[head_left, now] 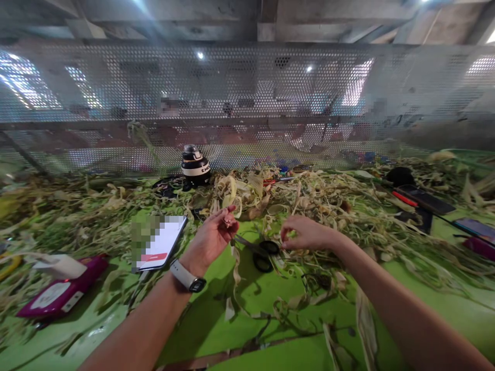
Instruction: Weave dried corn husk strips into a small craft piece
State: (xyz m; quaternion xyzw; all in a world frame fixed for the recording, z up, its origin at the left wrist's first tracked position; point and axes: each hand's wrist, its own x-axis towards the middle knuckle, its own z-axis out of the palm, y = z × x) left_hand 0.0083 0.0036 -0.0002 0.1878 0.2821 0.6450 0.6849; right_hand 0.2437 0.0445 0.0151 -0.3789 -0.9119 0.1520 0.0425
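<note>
In the head view, two bare hands work over one green table (193, 330). The left hand (218, 234), with one watch (184, 276) at its wrist, is palm-up, fingers curled in; one pale strip (238, 207) loops at its fingertips, but whether they pinch it cannot be told. The right hand (303, 233) is palm-down with fingers bent; whether it grips anything cannot be told.

Between the hands lies one pair of scissors (257, 250), its two black loops just beside the right hand, blades towards the left. Dry strips (317, 190), too many to count, heap beyond and to both sides.

Left of the left hand are one lit phone (164, 242) and one purple box (65, 291) bearing one white plug (64, 266). One black bottle (196, 167) stands behind, before one perforated screen (240, 77).
</note>
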